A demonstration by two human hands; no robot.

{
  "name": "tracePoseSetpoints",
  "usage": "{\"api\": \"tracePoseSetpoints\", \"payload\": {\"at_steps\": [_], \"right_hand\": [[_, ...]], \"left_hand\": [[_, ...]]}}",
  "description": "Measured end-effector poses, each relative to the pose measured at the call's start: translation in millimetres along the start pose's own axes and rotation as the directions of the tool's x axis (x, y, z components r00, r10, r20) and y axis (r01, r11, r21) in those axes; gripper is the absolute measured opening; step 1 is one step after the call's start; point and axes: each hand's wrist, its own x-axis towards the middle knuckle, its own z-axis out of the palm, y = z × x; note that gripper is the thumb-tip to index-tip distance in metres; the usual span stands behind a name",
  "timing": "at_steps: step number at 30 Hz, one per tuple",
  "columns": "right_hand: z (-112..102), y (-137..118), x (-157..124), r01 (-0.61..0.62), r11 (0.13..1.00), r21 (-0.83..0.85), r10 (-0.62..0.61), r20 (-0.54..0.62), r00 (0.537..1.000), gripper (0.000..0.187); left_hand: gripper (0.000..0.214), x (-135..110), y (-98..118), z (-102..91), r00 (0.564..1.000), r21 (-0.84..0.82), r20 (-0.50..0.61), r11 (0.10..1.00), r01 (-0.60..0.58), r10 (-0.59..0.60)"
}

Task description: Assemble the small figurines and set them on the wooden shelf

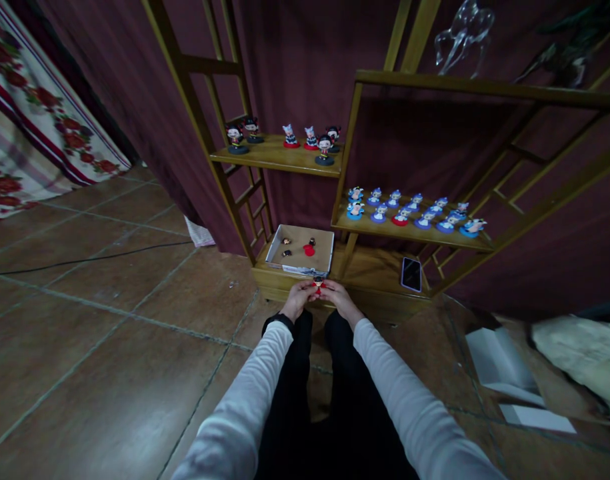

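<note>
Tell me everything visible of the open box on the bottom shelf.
The box is shallow and rectangular, looks like cardboard, with a tan inside, pale rim and printed outer front wall. It rests flat, open side up, on the left of the wooden bottom shelf. Several small pieces lie inside, one red, others partly dark. The left hand and right hand are just in front.

tiled floor (109, 373), maroon drapes (295, 67), wooden shelving (279, 158)

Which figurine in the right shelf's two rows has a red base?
The figurine third from left in the front row; the others' visible bases look blue or purple.
</note>
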Motion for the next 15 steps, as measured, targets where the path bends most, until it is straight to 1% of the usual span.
{"api": "tracePoseSetpoints", "payload": {"at_steps": [4, 6, 10, 12, 15], "right_hand": [[0, -4, -3, 0.004, 1.0, 0.025, -0.005, 0.036, 0.999, 0.041], [0, -4, -3, 0.01, 0.999, 0.039, -0.012, 0.04, 0.999, 0.042], [0, -4, -4, 0.017, 0.998, 0.06, -0.02, 0.041, 0.999, 0.041], [-1, -4, -4, 0.016, 0.998, 0.067, -0.018, 0.033, 0.999, 0.041], [-2, -5, -4, 0.01, 0.997, 0.079, -0.013, 0.035, 0.999, 0.042]], "left_hand": [[0.027, -1, 0, 0.3, 1.0, -0.023, -0.005, 1.0, -0.009, 0.009], [0.029, -2, 2, 1.2, 1.0, -0.022, 0.014, 1.0, -0.013, 0.013], [0.047, -7, 7, 2.9, 0.997, 0.017, 0.067, 0.999, -0.03, 0.029], [0.055, -9, 8, 3.7, 0.996, 0.046, 0.073, 0.998, -0.051, 0.048], [0.061, -11, 8, 5.0, 0.995, 0.072, 0.056, 0.993, -0.089, 0.085]]}}
